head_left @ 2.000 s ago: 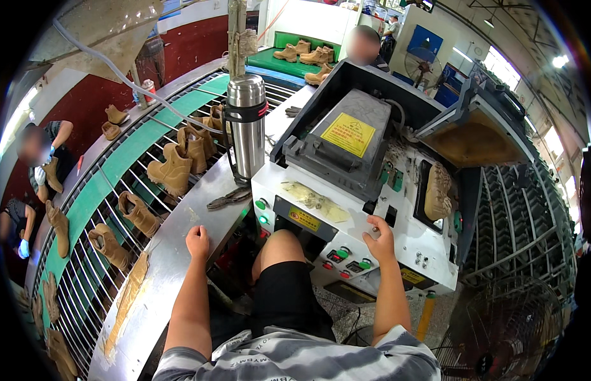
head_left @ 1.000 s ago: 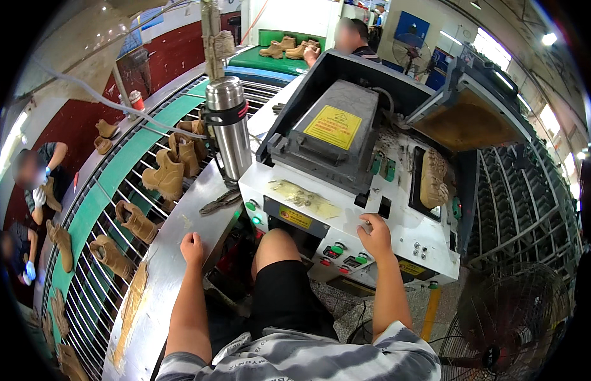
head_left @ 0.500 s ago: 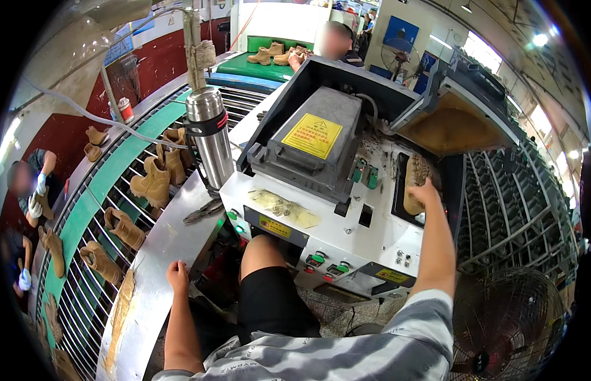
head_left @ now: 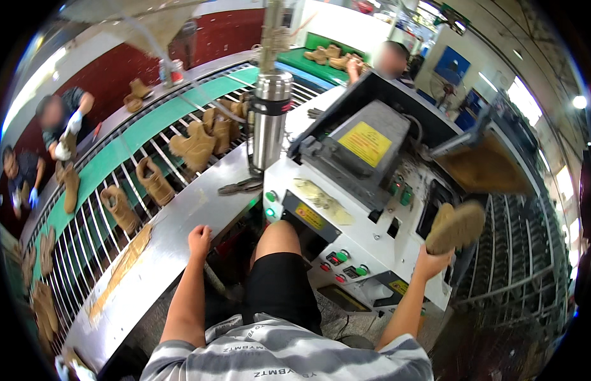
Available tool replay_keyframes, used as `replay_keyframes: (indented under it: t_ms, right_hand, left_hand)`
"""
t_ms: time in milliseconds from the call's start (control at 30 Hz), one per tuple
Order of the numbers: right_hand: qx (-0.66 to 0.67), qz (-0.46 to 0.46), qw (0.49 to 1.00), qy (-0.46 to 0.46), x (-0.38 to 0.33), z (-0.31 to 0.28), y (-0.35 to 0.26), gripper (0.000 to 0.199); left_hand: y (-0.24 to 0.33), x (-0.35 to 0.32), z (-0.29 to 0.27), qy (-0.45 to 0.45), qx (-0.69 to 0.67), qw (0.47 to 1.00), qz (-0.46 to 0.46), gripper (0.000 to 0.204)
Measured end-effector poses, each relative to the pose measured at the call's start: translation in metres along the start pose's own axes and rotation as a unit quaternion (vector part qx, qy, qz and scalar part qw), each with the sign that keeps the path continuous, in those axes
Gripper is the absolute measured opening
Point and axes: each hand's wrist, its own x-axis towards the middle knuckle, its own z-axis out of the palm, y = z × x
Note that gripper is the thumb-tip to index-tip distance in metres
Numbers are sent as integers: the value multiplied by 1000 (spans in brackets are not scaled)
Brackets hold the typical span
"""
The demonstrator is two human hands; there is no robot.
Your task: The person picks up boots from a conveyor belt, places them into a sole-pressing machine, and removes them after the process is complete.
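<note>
A tan boot point(head_left: 457, 227) is in my right hand point(head_left: 433, 261), lifted above the right side of the white machine point(head_left: 371, 254), its brown sole turned toward me. My fingers are partly hidden behind it. The dark recess point(head_left: 438, 197) in the machine's top lies just beyond the boot, under a raised lid point(head_left: 489, 159). My left hand point(head_left: 199, 240) is closed in a loose fist with nothing visible in it, near the edge of the metal table point(head_left: 174, 244). A pair of dark-handled pliers or scissors point(head_left: 240, 186) lies on that table.
A steel thermos point(head_left: 270, 127) stands beside the machine. Several tan boots point(head_left: 154, 181) rest on the roller conveyor point(head_left: 86, 254) with a green belt strip point(head_left: 127, 143). Gloved co-workers point(head_left: 63, 127) handle boots at far left; another person point(head_left: 392, 60) is behind the machine. Dark racks point(head_left: 524, 254) stand at right.
My right hand has taken the boot out of the recess, raising it and turning its sole toward me. The view has swung left, and my left hand stays closed by the table.
</note>
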Motion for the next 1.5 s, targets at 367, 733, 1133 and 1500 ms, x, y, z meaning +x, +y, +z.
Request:
replay_keyframes:
  t_ms: [367, 733, 1133, 1500]
  right_hand:
    - [384, -1, 848, -366, -145, -56, -146, 48]
    - [555, -339, 479, -589, -214, -111, -344, 38]
    - [307, -199, 664, -652, -288, -24, -231, 7]
    - [286, -213, 728, -586, -380, -10, -196, 21]
  left_hand:
    - [138, -82, 8, -407, -387, 826, -50, 47]
    - [41, -104, -187, -34, -736, 667, -111, 78]
    - [-64, 37, -391, 385, -433, 814, -40, 48]
    - [-141, 101, -348, 440, -5, 896, -55, 62]
